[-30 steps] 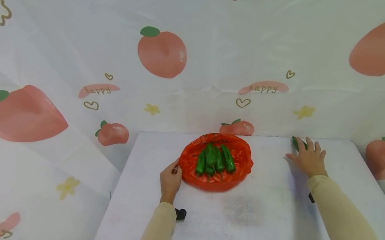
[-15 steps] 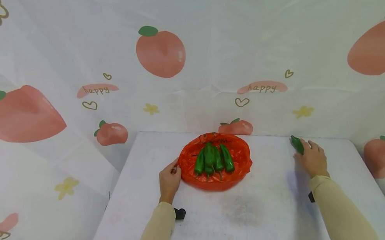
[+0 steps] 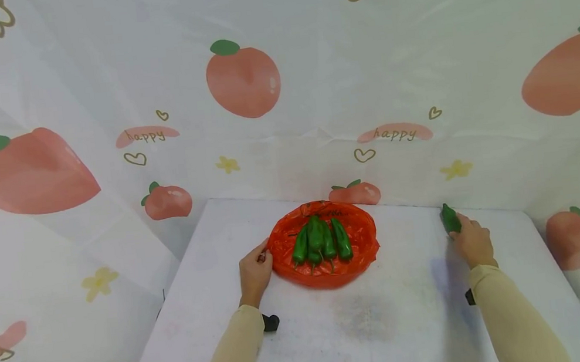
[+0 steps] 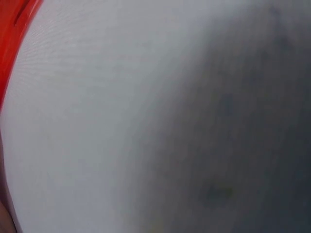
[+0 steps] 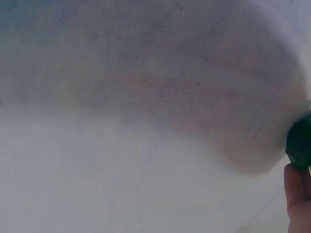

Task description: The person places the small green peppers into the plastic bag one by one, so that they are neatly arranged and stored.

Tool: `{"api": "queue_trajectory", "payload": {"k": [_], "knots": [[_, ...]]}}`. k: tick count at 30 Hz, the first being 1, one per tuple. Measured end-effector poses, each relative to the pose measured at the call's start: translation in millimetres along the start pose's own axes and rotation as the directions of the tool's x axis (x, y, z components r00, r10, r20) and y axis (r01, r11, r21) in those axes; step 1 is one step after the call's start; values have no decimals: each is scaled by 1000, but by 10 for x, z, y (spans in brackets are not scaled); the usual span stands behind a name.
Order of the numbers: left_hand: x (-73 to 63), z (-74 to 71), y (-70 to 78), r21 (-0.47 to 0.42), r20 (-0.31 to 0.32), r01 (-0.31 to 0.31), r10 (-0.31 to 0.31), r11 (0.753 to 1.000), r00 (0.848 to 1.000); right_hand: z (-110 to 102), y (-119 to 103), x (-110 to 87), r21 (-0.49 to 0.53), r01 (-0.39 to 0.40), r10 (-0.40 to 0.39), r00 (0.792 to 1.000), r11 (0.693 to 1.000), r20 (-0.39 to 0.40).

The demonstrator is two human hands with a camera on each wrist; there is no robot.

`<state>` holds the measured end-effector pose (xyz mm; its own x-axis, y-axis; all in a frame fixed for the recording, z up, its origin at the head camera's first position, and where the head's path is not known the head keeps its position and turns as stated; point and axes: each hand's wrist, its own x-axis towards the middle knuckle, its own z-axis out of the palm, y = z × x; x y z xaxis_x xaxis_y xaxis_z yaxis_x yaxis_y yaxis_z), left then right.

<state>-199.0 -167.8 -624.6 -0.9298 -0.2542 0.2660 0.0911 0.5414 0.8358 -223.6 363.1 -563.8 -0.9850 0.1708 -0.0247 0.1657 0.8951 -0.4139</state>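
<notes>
My left hand [image 3: 256,272] pinches the left rim of a red plastic bag [image 3: 327,280], spread open in a round shallow shape. Inside it lie several green peppers [image 3: 343,240] side by side, stems toward me. At the far right of the table, my right hand [image 3: 474,243] grips a single green pepper [image 3: 450,219], whose tip sticks out past the fingers. The right wrist view catches part of this pepper [image 5: 300,143] with a fingertip against it. Only a strip of the red bag [image 4: 13,34] appears in the left wrist view.
All of this is on a white table [image 3: 370,338] with grey smudges. A white curtain [image 3: 312,84] printed with peaches and the word "happy" stands behind it and at both sides, close to the far edge.
My right hand, earlier spread over the single pepper, has closed its fingers around it. The left hand and the red bag have stayed in place.
</notes>
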Motion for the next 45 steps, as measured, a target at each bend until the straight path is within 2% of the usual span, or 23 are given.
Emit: {"api": "queue_trajectory", "payload": {"k": [4, 7, 13, 19, 25, 30, 34, 45], "knots": [[-5, -15, 24, -12, 11, 13, -12, 1000, 1000, -10, -12, -13, -11, 32, -32, 999, 999, -6], [-8, -14, 22, -12, 13, 10, -10, 1000, 1000, -28, -17, -15, -29, 31, -30, 999, 999, 37], [2, -10, 1, -12, 2, -18, 18, 1000, 1000, -67, -46, -23, -27, -43, 47, 989, 999, 143], [6, -4, 10, -9, 3, -24, 24, 1000, 1000, -68, -36, -60, 36, -122, 113, 977, 992, 183], [17, -6, 17, 3, -11, -43, 43, 999, 999, -26, -55, -118, 126, -147, 125, 978, 981, 165], [19, -14, 21, 6, 0, -25, 25, 1000, 1000, 23, -108, -149, 191, -142, 121, 985, 971, 120], [18, -19, 8, 30, 1, -21, 21, 999, 1000, 38, -182, -191, 248, -143, 118, 987, 958, 113], [4, -6, -19, 16, 5, -11, 11, 1000, 1000, 27, -429, -295, 303, -133, 110, 990, 944, 92]]}}
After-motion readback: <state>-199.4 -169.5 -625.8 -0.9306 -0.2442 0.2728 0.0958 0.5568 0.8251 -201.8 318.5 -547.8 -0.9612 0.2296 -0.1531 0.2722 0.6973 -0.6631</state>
